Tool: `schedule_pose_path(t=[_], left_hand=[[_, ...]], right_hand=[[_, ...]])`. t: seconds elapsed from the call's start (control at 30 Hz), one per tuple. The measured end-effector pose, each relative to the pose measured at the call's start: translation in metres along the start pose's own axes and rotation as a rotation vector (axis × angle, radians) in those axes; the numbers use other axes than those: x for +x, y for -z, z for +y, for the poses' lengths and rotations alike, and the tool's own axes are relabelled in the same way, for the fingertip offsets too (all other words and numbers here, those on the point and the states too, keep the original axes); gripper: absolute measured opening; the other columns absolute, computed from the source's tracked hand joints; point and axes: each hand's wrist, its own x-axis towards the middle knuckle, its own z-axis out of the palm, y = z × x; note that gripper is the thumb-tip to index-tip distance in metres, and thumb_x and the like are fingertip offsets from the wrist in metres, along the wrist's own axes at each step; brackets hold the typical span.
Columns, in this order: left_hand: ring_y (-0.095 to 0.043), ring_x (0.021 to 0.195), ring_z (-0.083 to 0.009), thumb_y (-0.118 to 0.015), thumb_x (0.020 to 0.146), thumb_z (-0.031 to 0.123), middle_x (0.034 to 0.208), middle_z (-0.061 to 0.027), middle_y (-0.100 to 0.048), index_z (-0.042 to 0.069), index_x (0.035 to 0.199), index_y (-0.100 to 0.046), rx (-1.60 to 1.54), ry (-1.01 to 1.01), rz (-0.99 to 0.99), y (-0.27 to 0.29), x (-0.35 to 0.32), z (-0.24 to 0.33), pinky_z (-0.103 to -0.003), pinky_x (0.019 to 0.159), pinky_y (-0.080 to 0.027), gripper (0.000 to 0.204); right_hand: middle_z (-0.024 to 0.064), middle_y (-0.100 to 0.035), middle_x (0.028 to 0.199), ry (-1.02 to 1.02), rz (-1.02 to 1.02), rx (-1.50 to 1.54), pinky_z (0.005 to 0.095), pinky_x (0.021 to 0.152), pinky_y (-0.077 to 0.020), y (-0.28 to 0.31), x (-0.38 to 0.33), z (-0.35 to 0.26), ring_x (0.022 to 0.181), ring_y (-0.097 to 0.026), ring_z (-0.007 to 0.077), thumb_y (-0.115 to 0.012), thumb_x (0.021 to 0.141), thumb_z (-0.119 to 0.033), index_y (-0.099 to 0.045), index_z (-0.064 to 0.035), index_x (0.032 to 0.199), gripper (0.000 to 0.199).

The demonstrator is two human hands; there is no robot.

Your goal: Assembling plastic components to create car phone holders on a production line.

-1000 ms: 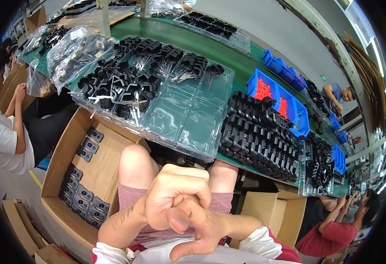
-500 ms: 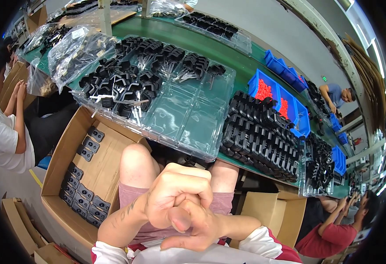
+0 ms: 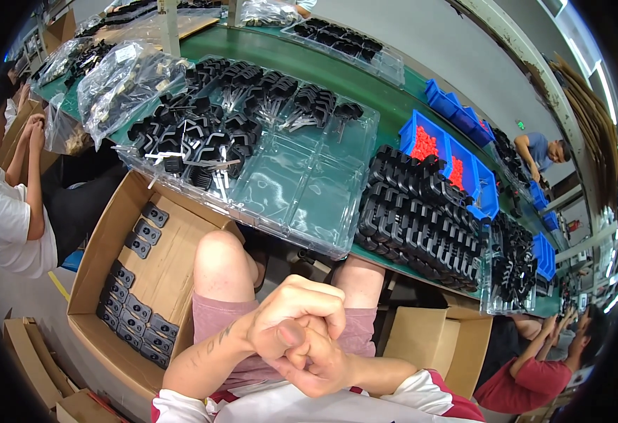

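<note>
Above my lap my two hands are clasped together. My left hand (image 3: 281,314) is closed, its fingers curled over the fingers of my right hand (image 3: 323,368). My right hand, closed too, presses up against the left from below, its fingers partly hidden inside the grip. No part or tool shows between them. Beyond my knees, a clear plastic tray (image 3: 309,236) on the green bench holds black plastic parts with pale metal stems (image 3: 203,137), heaped at its left and in rows at its back.
At my left stands a cardboard box (image 3: 83,299) with black plates (image 3: 138,308) inside. Stacked black brackets (image 3: 418,225) and blue bins (image 3: 451,151) of red pieces are on the bench to the right. An open carton (image 3: 415,338) is by my right leg. Co-workers sit on both sides.
My clasped hands have shifted slightly right. The right thumb, stretched out before, is now tucked in against the hands. The left thumb has moved up. On the bench nothing has visibly moved.
</note>
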Motion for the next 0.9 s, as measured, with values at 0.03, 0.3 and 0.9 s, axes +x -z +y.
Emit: schedule_pose_path(t=[0.03, 0.3, 0.9], left_hand=[[-0.046, 0.051, -0.0187, -0.004, 0.069, 0.09, 0.063, -0.0108, -0.058, 0.001, 0.061, -0.059, -0.001, 0.0, -0.001, -0.002, -0.001, -0.006, -0.028, 0.051, -0.038, 0.105], [-0.056, 0.089, -0.0269, -0.008, 0.082, 0.079, 0.097, -0.0183, -0.059, -0.003, 0.091, -0.061, -0.137, -0.027, 0.3, -0.006, -0.007, -0.062, -0.036, 0.08, -0.044, 0.098], [-0.061, 0.071, -0.024, -0.043, 0.094, 0.05, 0.083, -0.0171, -0.062, -0.005, 0.096, -0.057, -0.179, 0.303, 0.412, 0.009, -0.067, -0.139, -0.033, 0.07, -0.051, 0.057]], right_hand=[[0.0058, -0.046, 0.081, -0.001, 0.001, 0.0, 0.0256, 0.06, -0.0355, 0.0, -0.004, -0.001, 0.069, -0.042, 0.0187, -0.062, 0.074, 0.006, -0.045, -0.0086, 0.079, 0.024], [0.0122, -0.046, 0.093, -0.158, 0.09, -0.245, 0.0339, 0.077, -0.0348, 0.031, -0.031, 0.012, 0.082, -0.043, 0.0267, -0.058, 0.063, -0.001, -0.044, -0.0074, 0.088, 0.029], [0.0088, -0.043, 0.086, -0.402, 0.125, -1.171, 0.0364, 0.077, -0.0326, 0.117, -0.099, 0.092, 0.081, -0.044, 0.0265, -0.071, 0.067, -0.057, -0.048, -0.0074, 0.084, 0.058]])
